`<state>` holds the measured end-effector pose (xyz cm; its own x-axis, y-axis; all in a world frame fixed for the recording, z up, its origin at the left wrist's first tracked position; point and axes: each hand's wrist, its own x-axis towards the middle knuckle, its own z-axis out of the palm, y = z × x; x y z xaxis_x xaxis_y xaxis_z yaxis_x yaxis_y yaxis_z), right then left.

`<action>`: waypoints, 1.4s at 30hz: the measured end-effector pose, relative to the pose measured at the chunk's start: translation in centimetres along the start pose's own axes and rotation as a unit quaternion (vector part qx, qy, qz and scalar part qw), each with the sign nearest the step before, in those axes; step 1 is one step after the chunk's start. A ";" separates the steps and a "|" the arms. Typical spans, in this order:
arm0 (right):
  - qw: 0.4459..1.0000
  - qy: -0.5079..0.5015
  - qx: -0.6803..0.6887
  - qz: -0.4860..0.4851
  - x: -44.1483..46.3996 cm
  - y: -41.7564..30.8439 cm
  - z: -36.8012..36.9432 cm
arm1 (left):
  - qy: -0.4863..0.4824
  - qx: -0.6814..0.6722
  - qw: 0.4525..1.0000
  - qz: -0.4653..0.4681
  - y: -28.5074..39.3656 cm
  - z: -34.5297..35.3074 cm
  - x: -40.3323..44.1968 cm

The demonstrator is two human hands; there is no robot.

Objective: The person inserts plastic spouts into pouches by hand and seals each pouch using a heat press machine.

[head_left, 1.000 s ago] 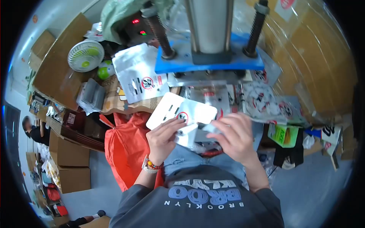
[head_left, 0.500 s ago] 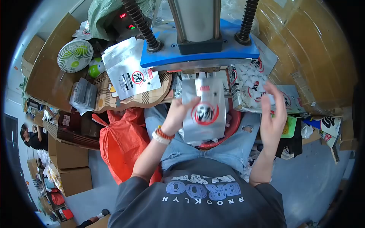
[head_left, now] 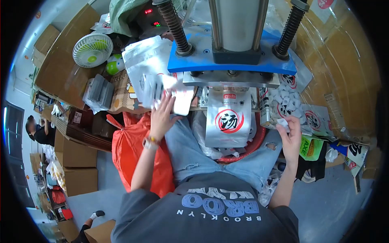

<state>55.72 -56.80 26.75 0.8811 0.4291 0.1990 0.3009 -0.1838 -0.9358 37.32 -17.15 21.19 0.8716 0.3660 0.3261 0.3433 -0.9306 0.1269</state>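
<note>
Left hand (head_left: 162, 113) spread at silver pouches, right hand (head_left: 290, 135) pinching a small white piece (head_left: 283, 123)

Hands are well apart, on either side of a metal press with a blue plate (head_left: 231, 67). Fingers of the left hand are open and slightly parted over a motion-blurred silver pouch (head_left: 183, 102) near the edge of the work table; whether they grip it, I cannot tell. It overlaps a stack of flat silver pouches (head_left: 142, 52). Thumb and fingers of the right hand are closed on the small white piece, just beside a pile of similar white pieces (head_left: 287, 100).

Between the hands, a silver foil pouch with a red ring and a black character (head_left: 229, 121) extends from beneath the press toward the wearer, above a round red basin (head_left: 258, 139) between the knees. Left of the knees hangs a bright red plastic bag (head_left: 135, 152); farther up stands a white and green fan (head_left: 92, 50).
</note>
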 end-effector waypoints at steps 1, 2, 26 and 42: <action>0.995 0.037 0.085 -0.021 -0.4 -0.2 0.7 | 0.024 -0.083 0.996 0.001 -1.0 1.0 -1.3; 0.994 0.036 0.082 -0.054 -0.5 -2.1 1.0 | 0.076 -0.125 0.989 -0.010 0.5 -1.2 -1.7; 0.944 0.097 -0.280 -0.144 1.2 -8.7 0.2 | -0.149 -0.773 0.555 -0.267 15.0 -2.4 4.2; 0.990 0.071 -0.096 -0.078 1.1 1.3 -0.9 | 0.024 0.037 0.998 0.051 -1.7 0.9 -0.7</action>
<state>57.40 -57.41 25.99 0.8564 0.3393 0.3890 0.4896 -0.2948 -0.8206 36.41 -15.82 19.92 0.8863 0.2669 0.3783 0.2795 -0.9599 0.0224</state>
